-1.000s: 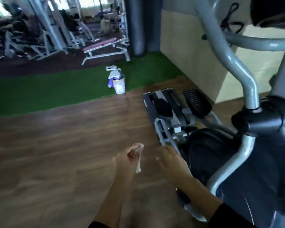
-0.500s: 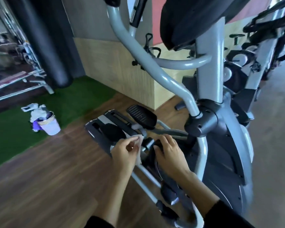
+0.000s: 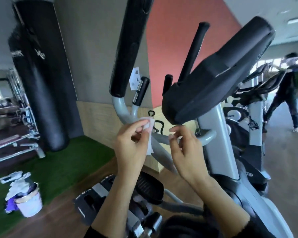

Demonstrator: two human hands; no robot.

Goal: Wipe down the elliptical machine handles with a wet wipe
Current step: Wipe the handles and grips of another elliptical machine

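A grey elliptical machine (image 3: pixel 217 145) fills the right half of the view, its black console (image 3: pixel 218 69) overhead. Its long black foam handle (image 3: pixel 129 43) rises up the middle, with a short black grip (image 3: pixel 141 91) beside it and another long handle (image 3: pixel 194 48) behind the console. My left hand (image 3: pixel 131 145) pinches a folded white wet wipe (image 3: pixel 149 133) just below the grey bend of the long handle. My right hand (image 3: pixel 186 150) hovers beside the wipe with fingers loosely curled, holding nothing and touching nothing.
A black punching bag (image 3: pixel 40 79) hangs at the left over green turf (image 3: pixel 62 162). A small white bin (image 3: pixel 30 203) stuffed with used wipes stands on the floor at lower left. The black pedals (image 3: pixel 144 186) lie below my hands. Another person (image 3: pixel 287 93) stands far right among more machines.
My view has swung up from the floor and pedals to the handles and console. Both hands have risen with the wipe to the height of the handle's bend.
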